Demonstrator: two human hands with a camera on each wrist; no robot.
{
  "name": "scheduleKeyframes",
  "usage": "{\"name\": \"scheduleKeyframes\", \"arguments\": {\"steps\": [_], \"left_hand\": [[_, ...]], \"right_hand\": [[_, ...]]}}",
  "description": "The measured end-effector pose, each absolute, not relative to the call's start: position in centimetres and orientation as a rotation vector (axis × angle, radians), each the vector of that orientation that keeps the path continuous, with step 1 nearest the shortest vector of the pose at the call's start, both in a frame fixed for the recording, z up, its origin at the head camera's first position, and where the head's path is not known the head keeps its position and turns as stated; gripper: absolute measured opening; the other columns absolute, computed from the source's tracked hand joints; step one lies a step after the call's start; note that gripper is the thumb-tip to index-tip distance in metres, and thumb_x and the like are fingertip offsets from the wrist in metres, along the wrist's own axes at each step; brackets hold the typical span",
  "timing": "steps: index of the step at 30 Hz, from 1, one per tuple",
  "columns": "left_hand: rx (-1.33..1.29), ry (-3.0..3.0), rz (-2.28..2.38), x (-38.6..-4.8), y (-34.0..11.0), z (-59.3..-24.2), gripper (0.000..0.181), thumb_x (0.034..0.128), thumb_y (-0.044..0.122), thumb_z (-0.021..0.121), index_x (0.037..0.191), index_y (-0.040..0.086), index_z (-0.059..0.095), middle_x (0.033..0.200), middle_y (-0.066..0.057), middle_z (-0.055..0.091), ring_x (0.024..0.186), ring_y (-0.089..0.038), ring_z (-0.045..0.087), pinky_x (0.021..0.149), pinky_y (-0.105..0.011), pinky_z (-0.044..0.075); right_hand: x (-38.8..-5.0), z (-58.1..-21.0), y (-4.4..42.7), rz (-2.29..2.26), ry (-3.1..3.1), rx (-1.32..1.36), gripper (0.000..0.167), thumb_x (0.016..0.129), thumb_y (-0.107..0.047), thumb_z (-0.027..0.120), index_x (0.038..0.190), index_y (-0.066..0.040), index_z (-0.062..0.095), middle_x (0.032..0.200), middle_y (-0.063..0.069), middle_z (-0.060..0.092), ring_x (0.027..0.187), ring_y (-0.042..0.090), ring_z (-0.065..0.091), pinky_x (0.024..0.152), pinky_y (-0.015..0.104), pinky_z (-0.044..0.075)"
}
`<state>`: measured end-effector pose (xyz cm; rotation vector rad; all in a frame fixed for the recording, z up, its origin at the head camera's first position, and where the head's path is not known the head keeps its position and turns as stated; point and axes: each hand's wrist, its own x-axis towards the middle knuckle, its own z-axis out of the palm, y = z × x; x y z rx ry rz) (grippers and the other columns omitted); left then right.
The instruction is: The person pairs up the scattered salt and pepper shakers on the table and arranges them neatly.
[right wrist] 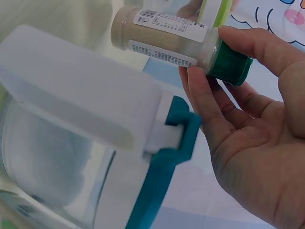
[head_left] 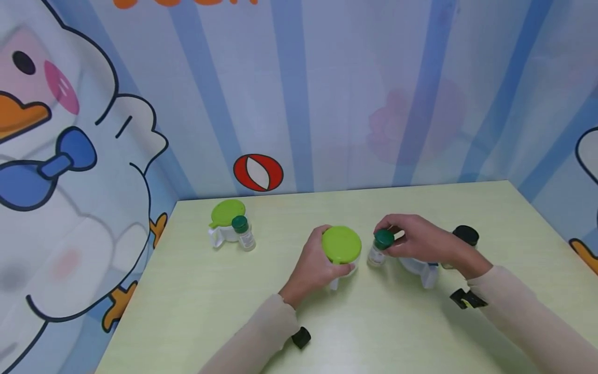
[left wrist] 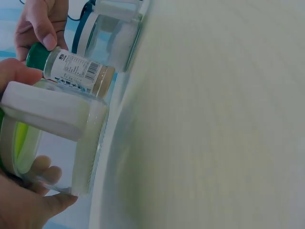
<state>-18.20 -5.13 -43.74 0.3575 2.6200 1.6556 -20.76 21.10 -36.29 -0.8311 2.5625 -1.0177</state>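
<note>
My left hand [head_left: 312, 267] grips a jar with a lime-green lid [head_left: 341, 243] in the middle of the table. The left wrist view shows its clear body and white handle [left wrist: 47, 109]. Just right of it, my right hand [head_left: 420, 240] pinches a small spice bottle [head_left: 376, 255] by its dark green cap. A beige powder and a printed label [right wrist: 171, 26] show on the bottle in the right wrist view. Close by my right hand stands a clear jar with a teal-edged lid [right wrist: 159, 191] and a white handle, partly hidden by that hand in the head view.
At the table's back left stand another lime-lidded jar [head_left: 228, 213] and a green-capped spice bottle [head_left: 246, 239]. A black-lidded container [head_left: 465, 235] is partly hidden behind my right wrist. A cartoon-printed cloth [head_left: 327, 104] rises behind the pale table [head_left: 187, 311].
</note>
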Motion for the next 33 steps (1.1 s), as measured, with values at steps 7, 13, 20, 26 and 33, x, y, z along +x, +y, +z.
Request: {"name": "scheduleKeyframes", "arguments": {"steps": [7,13,20,26,33], "left_hand": [[0.357,2.585,1.656,-18.1,-3.9,-44.4,0.09,0.0714,0.026,0.091,0.144,0.014,0.04,0.128,0.002,0.053,0.107,-0.017,0.056,0.093,-0.041,0.051],[0.376,2.571,1.667,-18.2,-3.2,-44.9,0.087,0.072,0.027,0.09,0.142,0.014,0.04,0.124,0.004,0.053,0.104,-0.015,0.056,0.09,-0.038,0.05],[0.384,2.476,1.662,-18.3,-2.6,-44.6,0.091,0.0758,0.029,0.088,0.147,0.016,0.033,0.126,0.005,0.05,0.105,-0.015,0.055,0.092,-0.037,0.05],[0.372,2.42,1.591,-17.9,-3.2,-43.9,0.113,0.0777,0.045,0.086,0.161,0.019,0.014,0.144,0.003,0.041,0.121,-0.016,0.05,0.106,-0.047,0.045],[0.512,2.472,1.542,-17.3,-6.7,-42.5,0.107,0.0817,0.049,0.082,0.162,0.029,0.014,0.164,0.008,0.024,0.152,-0.018,0.024,0.12,-0.054,0.029]], "right_hand": [[-20.7,-36.3,20.9,-0.972,2.576,-0.838,0.031,0.091,-0.007,0.073,0.12,-0.007,0.064,0.112,0.003,0.067,0.105,0.021,0.064,0.077,0.027,0.058],[-20.9,-36.5,20.7,-0.926,2.574,-0.88,0.028,0.09,-0.007,0.073,0.117,-0.008,0.065,0.11,0.001,0.068,0.104,0.02,0.065,0.076,0.027,0.057],[-21.3,-36.1,20.9,-0.775,2.651,-0.939,0.03,0.09,-0.01,0.076,0.118,-0.006,0.065,0.109,0.002,0.068,0.102,0.019,0.066,0.08,0.029,0.057],[-21.0,-35.4,20.4,-0.661,2.706,-0.94,0.042,0.089,-0.01,0.077,0.127,0.0,0.063,0.117,0.01,0.067,0.1,0.02,0.065,0.08,0.033,0.059],[-18.3,-33.3,19.2,-0.366,2.961,-0.798,0.054,0.086,-0.026,0.081,0.133,-0.009,0.063,0.133,0.012,0.061,0.11,0.031,0.065,0.073,0.045,0.057]]}}
